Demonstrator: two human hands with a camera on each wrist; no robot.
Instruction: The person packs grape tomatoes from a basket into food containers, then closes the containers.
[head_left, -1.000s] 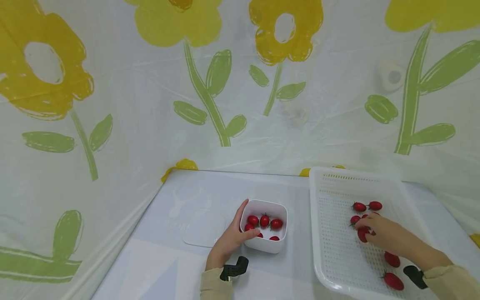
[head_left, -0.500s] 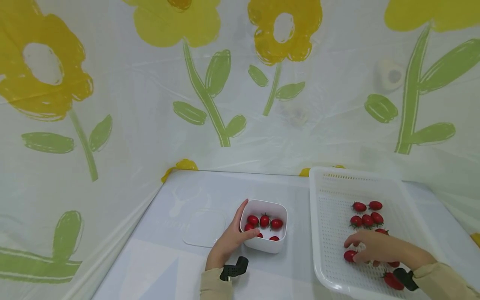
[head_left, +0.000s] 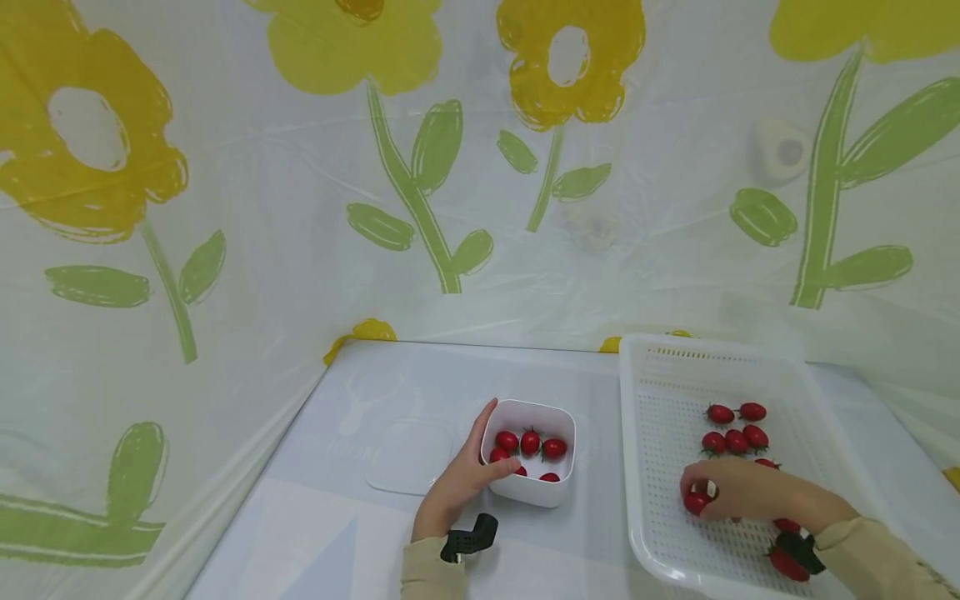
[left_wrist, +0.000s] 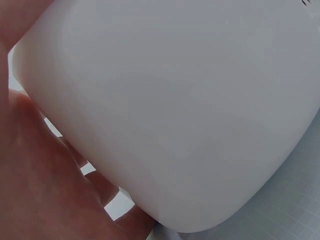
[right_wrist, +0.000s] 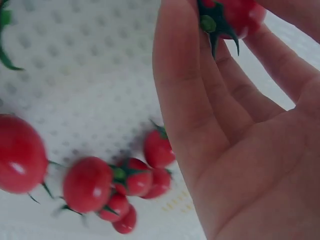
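I note my right hand (head_left: pixel 738 493) pinching one cherry tomato (head_left: pixel 695 502) above the basket's (head_left: pixel 637 367) near-left corner; my left hand (head_left: pixel 457 479) grips the white tub (head_left: pixel 558 492); advise lifting clear of the rim, steadying the tub, releasing low.
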